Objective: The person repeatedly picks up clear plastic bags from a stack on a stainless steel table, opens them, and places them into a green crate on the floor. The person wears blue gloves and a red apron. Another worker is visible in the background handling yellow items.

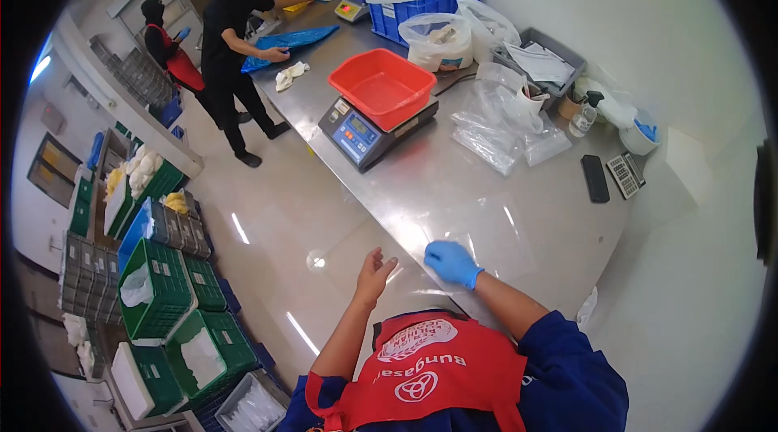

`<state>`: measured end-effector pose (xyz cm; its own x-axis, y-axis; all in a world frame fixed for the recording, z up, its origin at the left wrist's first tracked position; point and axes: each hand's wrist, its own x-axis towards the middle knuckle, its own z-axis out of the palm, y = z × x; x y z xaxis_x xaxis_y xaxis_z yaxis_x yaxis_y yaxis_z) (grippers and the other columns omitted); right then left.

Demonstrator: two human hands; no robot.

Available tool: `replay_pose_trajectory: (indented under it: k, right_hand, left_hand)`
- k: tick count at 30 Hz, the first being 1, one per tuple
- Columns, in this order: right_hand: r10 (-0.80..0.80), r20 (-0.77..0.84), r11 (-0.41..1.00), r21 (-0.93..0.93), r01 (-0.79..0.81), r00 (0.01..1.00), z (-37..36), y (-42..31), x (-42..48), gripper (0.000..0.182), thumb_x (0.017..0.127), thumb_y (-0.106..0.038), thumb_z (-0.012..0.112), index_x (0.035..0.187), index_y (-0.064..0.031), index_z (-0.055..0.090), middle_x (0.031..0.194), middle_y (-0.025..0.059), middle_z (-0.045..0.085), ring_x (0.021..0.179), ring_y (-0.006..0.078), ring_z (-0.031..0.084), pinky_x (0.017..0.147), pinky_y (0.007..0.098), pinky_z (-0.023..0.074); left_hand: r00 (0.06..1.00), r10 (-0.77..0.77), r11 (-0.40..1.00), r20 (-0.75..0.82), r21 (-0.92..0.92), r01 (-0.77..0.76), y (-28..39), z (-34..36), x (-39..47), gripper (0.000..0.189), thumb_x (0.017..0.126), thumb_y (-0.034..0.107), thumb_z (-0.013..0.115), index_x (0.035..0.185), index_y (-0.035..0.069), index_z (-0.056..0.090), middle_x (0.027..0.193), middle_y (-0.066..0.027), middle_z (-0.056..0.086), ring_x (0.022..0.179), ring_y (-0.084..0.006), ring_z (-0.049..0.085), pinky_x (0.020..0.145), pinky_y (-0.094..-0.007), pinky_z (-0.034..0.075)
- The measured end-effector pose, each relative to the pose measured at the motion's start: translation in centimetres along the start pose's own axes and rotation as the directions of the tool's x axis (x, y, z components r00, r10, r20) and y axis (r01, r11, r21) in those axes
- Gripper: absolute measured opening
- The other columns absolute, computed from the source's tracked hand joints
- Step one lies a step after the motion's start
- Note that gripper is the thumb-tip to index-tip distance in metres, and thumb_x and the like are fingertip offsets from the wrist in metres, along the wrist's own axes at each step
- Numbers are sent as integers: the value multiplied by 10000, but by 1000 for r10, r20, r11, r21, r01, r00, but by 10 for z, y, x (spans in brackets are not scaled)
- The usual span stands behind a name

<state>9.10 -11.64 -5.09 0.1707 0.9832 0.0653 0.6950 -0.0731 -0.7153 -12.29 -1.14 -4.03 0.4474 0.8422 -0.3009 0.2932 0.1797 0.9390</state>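
My bare left hand (375, 277) is raised in front of the table's near edge, over the floor, fingers apart and holding nothing. Close by on the right, my right hand (451, 263) wears a blue disposable glove and is above the edge of the stainless steel table (547, 225). Its fingers curl down out of sight, so I cannot tell whether they hold anything. Farther along the table, apart from both hands, a red plastic basin (383, 85) sits on a digital weighing scale (358, 134).
Clear plastic bags (492, 134), a phone (594, 178), a calculator (626, 175) and a spray bottle (585, 116) lie or stand toward the wall. Beyond are a blue crate (389, 21) and a grey bin (580, 67). A co-worker (228, 37) handles a blue plastic sheet (298, 40). Green crates (155, 310) stand left.
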Motion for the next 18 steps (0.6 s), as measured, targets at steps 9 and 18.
replay_pose_trajectory:
  k: [9,18]
  right_hand:
    - [104,118,867,475,-148,988,14,-52,-3,339,883,-376,701,836,-49,625,756,94,611,708,205,589,705,349,504]
    - [77,-181,977,209,-38,980,-18,-53,30,214,894,-207,648,820,-14,591,676,75,563,629,160,536,617,352,462]
  left_hand:
    - [994,-25,949,104,314,-9,-2,2,-11,183,830,153,757,912,3,690,840,-65,705,721,-197,643,641,-329,504]
    - [986,99,964,135,-258,-61,41,-6,-46,220,778,107,822,810,70,608,712,43,549,639,-81,506,586,-276,428]
